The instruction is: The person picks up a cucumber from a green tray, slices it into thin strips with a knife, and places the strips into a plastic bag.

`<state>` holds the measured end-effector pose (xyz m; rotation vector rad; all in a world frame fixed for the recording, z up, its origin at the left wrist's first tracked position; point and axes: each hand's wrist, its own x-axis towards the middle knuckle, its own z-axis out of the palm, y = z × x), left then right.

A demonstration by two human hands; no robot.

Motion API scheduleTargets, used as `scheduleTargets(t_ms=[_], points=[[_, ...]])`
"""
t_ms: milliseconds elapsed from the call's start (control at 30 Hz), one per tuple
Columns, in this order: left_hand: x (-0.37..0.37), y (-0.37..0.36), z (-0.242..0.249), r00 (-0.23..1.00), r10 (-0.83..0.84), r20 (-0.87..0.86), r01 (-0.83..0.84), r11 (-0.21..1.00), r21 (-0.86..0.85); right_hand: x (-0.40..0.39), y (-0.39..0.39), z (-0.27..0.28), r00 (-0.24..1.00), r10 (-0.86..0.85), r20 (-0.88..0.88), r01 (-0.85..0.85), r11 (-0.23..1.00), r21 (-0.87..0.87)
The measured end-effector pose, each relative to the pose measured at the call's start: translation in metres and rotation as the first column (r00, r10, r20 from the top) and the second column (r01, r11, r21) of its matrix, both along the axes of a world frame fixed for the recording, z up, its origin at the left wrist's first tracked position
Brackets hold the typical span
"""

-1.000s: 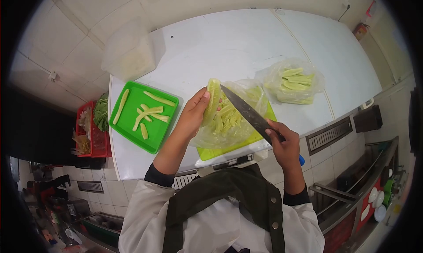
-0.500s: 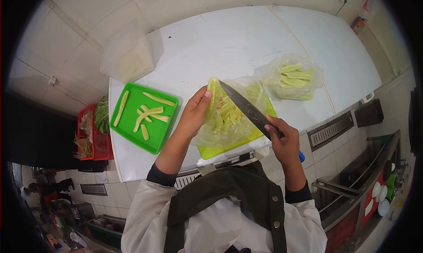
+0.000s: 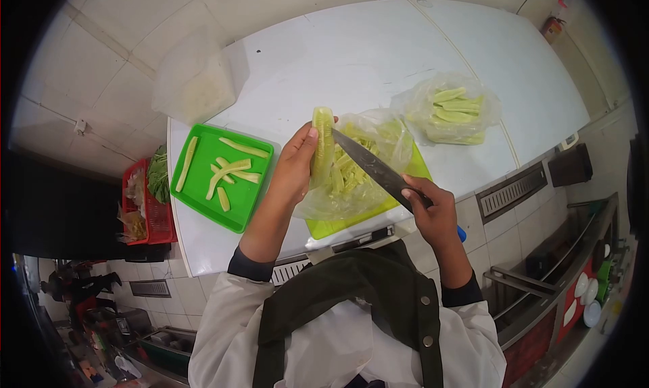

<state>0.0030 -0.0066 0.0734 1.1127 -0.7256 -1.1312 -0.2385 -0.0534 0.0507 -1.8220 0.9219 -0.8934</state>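
My left hand point(image 3: 297, 159) grips a long piece of cucumber point(image 3: 323, 139), held upright with its pale, seedy cut face showing. In my right hand point(image 3: 433, 209) is a large knife point(image 3: 372, 166), its dark blade slanting up and left so that the tip lies right at the cucumber's edge. Below both hands, a clear plastic bag point(image 3: 318, 205) full of pale green cucumber scraps point(image 3: 351, 172) rests on a yellow-green cutting board point(image 3: 338, 227). To the left, a green tray point(image 3: 196, 202) holds several cut cucumber strips point(image 3: 233, 174).
Another plastic bag point(image 3: 460, 111) with cucumber pieces stands right of the board on the white table point(image 3: 324, 63). A translucent plastic container point(image 3: 196, 84) sits at the back left corner. Beyond the left edge is a red crate point(image 3: 157, 215) with leafy greens point(image 3: 158, 175).
The cucumber piece in my left hand has turned more upright and shifted slightly left and up. The knife's tip has followed it a little to the left. The tray's strips lie as before.
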Motion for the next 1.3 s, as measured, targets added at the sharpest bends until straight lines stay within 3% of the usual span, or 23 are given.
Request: scheduleTargets(t_ms=[167, 367, 467, 567, 667, 833, 933, 1067, 1200, 1300], points=[[0.003, -0.001, 0.003, 0.997, 0.036, -0.069, -0.035, 0.999, 0.013, 0.001, 0.002, -0.004, 0.998, 0.055, 0.006, -0.054, 0.996, -0.069], [0.008, -0.003, 0.002, 0.992, 0.037, -0.123, -0.033, 0.999, 0.034, -0.003, 0.003, 0.0, 0.991, 0.078, -0.109, -0.078, 0.997, 0.004], [0.01, -0.004, 0.002, 0.991, 0.021, -0.135, -0.014, 0.999, 0.051, -0.004, 0.003, -0.006, 0.993, 0.11, -0.053, -0.111, 0.994, -0.011], [0.012, -0.004, 0.009, 0.989, -0.028, -0.144, 0.039, 0.996, 0.078, -0.004, 0.0, -0.014, 0.984, 0.137, 0.114, -0.155, 0.973, 0.172], [0.011, -0.005, 0.016, 0.988, -0.082, -0.13, 0.092, 0.993, 0.078, -0.005, -0.002, -0.003, 0.975, 0.152, 0.165, -0.21, 0.876, 0.435], [0.003, 0.008, -0.009, 0.982, -0.184, -0.043, 0.186, 0.981, 0.049, 0.0, -0.003, 0.01, 0.976, 0.095, 0.194, -0.178, 0.86, 0.478], [-0.005, 0.011, -0.013, 1.0, -0.023, -0.007, 0.023, 0.993, 0.118, 0.0, 0.0, 0.01, 0.975, 0.041, 0.216, -0.139, 0.877, 0.461], [0.003, 0.005, -0.012, 0.933, 0.08, -0.35, -0.025, 0.987, 0.158, -0.004, 0.004, 0.009, 0.979, 0.007, 0.202, -0.099, 0.889, 0.446], [0.008, -0.002, -0.028, 0.879, 0.118, -0.462, -0.022, 0.978, 0.208, -0.001, 0.004, -0.01, 0.978, 0.011, 0.207, -0.112, 0.87, 0.48], [0.012, -0.005, -0.036, 0.672, 0.07, -0.738, 0.086, 0.981, 0.172, 0.015, 0.012, -0.011, 0.967, 0.008, 0.253, -0.155, 0.811, 0.564]])
